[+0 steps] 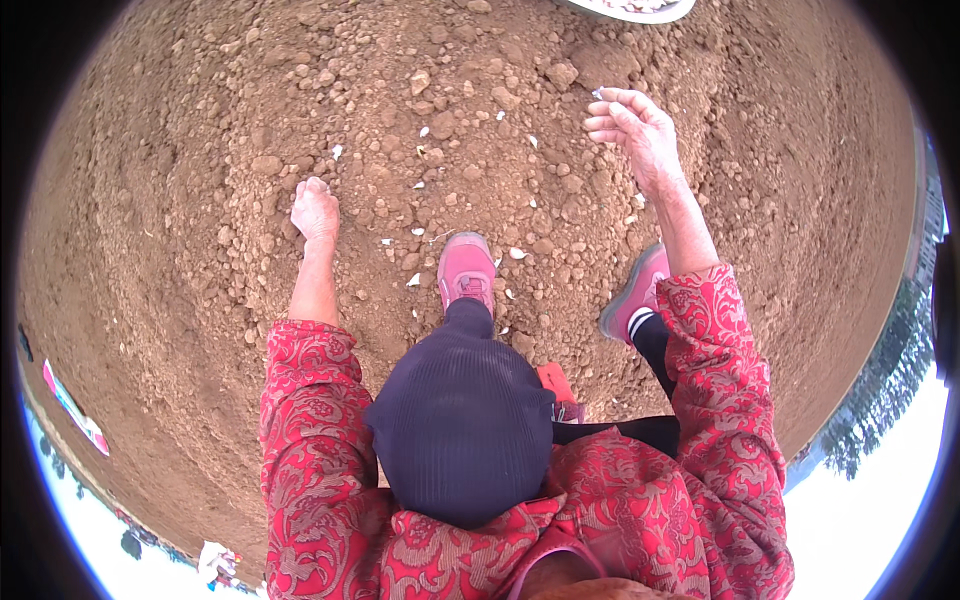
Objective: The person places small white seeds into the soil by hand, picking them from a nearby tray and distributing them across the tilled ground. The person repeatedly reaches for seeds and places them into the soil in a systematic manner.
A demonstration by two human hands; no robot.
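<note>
My left hand [315,211] is curled, fingertips down at the loose brown soil [187,187]. Whether anything is in its fingers is hidden. A white garlic clove [337,151] lies just beyond it. My right hand [634,135] is raised at the upper right, its thumb and index finger pinching a small whitish clove [598,93]. The other fingers are loosely bent. Between the hands, several pale cloves are scattered over the clods, among them one clove [532,140] left of my right hand and a larger clove [517,253] near my shoe.
A pale basin [660,16] of whitish-pink cloves stands at the top edge. My pink shoes [466,270] rest on the soil, one between my arms, the other below my right forearm. A red object [555,381] shows beside my knee. Far left lies a colourful flat item [75,409].
</note>
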